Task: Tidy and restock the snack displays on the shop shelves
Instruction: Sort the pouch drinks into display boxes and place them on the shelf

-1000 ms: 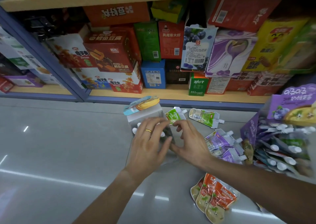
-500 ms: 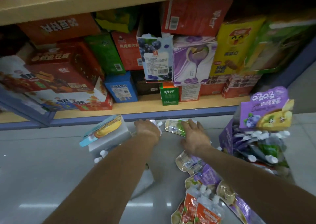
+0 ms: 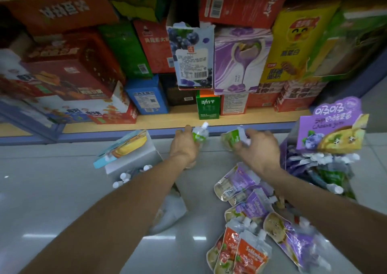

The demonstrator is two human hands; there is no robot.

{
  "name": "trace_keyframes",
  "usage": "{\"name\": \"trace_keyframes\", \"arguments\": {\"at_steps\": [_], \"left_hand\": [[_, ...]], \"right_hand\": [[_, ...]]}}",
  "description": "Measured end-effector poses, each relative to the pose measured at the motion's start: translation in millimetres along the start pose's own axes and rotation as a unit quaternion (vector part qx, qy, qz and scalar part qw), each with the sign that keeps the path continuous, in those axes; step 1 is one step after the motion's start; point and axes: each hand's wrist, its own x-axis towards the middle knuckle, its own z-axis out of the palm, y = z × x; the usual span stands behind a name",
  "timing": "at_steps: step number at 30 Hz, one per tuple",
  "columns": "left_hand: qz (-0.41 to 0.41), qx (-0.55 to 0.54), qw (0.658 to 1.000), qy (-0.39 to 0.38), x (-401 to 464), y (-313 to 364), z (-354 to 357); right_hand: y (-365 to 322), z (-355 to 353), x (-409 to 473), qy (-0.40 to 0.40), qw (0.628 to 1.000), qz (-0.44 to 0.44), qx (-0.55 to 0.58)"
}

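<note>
Head: each hand's grip holds a green pouch (image 3: 200, 134).

bare floor (image 3: 52, 190) left, pouches (image 3: 247, 206) crowding right, display box (image 3: 326, 139) far right

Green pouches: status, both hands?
Left hand grips one green pouch. Right hand grips the other. Purple pouches loose on floor.

Two green spouted pouches: left pouch (image 3: 200, 134) white cap up, right pouch (image 3: 232, 137) tilted, blurred, cap seemingly pointing right. Purple pouches (image 3: 240, 182) and orange pouches (image 3: 249, 255) lie loose, overlapping, on the floor. Purple display box (image 3: 328, 127) stands upright, crammed with capped pouches.
</note>
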Motion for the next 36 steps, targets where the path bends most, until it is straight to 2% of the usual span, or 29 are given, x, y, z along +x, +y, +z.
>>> {"name": "trace_keyframes", "arguments": {"at_steps": [2,3,6,8,9,11,13,16,18,19,21,22,23,24,26,27,29,33,36], "left_hand": [[0.004,-0.135,0.991,0.005,-14,7,-11],[0.004,-0.196,0.981,-0.002,-23,10,-17],[-0.006,-0.346,0.937,-0.047,-53,7,-32],[-0.010,-0.418,0.902,-0.106,-75,5,-43],[-0.011,-0.436,0.891,-0.126,-86,5,-50],[-0.006,-0.436,0.891,-0.129,-107,2,-63],[-0.010,-0.455,0.883,-0.111,-124,-8,-72],[-0.014,-0.506,0.860,-0.067,-152,-32,-77],[0.009,-0.492,0.870,0.026,-174,-55,-73],[0.028,-0.455,0.883,0.111,-186,-68,-70],[0.044,-0.360,0.886,0.288,-205,-96,-59],[0.034,-0.314,0.884,0.345,-211,-110,-50],[0.011,-0.286,0.886,0.365,-214,-124,-38],[-0.023,-0.276,0.896,0.347,-214,-136,-25],[-0.095,-0.283,0.920,0.254,-209,-153,-1],[-0.110,-0.295,0.926,0.209,-207,-158,9],[-0.088,-0.330,0.927,0.156,-201,-165,21],[-0.054,-0.347,0.922,0.162,-187,-169,24],[-0.054,-0.349,0.918,0.179,-186,-168,19]], "right_hand": [[-5,-38,3,0.006,0.996,-0.015,0.085],[-7,-59,6,-0.026,0.994,-0.023,0.103],[-21,-115,8,-0.214,0.969,-0.065,0.102],[-35,-123,1,-0.285,0.949,-0.117,0.072],[-41,-118,-4,-0.284,0.946,-0.141,0.066],[-57,-103,-14,-0.254,0.944,-0.194,0.087],[-72,-86,-23,-0.222,0.937,-0.247,0.108],[-86,-68,-44,-0.194,0.934,-0.263,0.142],[-94,-57,-61,-0.169,0.933,-0.287,0.137],[-99,-51,-69,-0.152,0.930,-0.308,0.127],[-106,-34,-82,-0.119,0.920,-0.356,0.109],[-108,-24,-86,-0.114,0.914,-0.377,0.099],[-109,-11,-91,-0.118,0.907,-0.396,0.082],[-109,1,-95,-0.117,0.899,-0.417,0.058],[-107,25,-103,-0.102,0.886,-0.453,0.004],[-105,34,-107,-0.097,0.883,-0.460,-0.014],[-106,46,-115,-0.087,0.889,-0.448,-0.031],[-113,58,-124,-0.017,0.908,-0.415,-0.050],[-116,63,-124,0.021,0.904,-0.421,-0.070]]}}
